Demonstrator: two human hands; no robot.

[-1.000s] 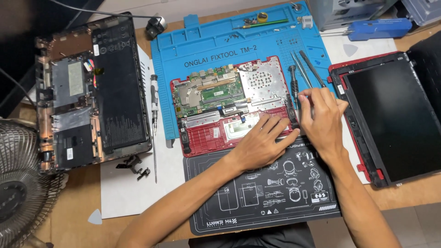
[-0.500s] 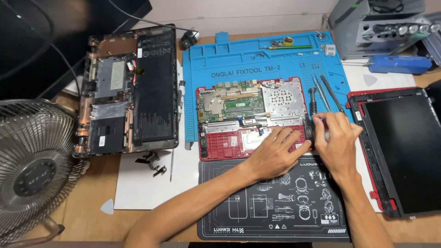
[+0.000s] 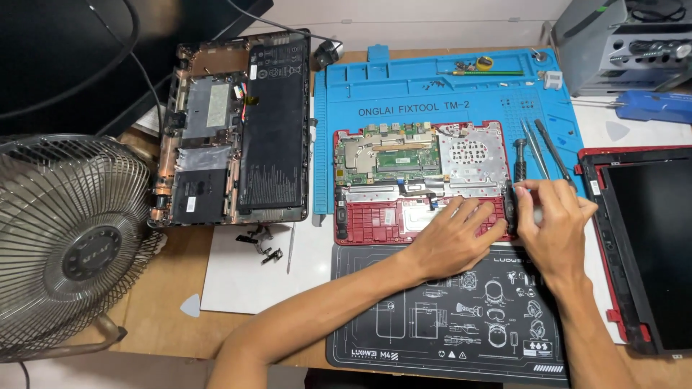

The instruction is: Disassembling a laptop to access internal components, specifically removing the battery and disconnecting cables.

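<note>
Pinching a small black part [image 3: 512, 209] at the right edge of the red laptop chassis [image 3: 418, 184], right hand [image 3: 551, 223] grip is closed; left hand [image 3: 461, 234] lies spread, bracing the chassis on the blue mat [image 3: 432, 94]. Steady, gentle prying is advised.

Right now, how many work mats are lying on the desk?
2. A blue mat lies at the back under the opened red laptop base; a black mat lies in front, under the person's forearms. Others may be hidden.

Matt blue rubbery mat [image 3: 432, 101], red plastic laptop chassis [image 3: 375, 220], bare metal fan grille [image 3: 72, 238].
</note>
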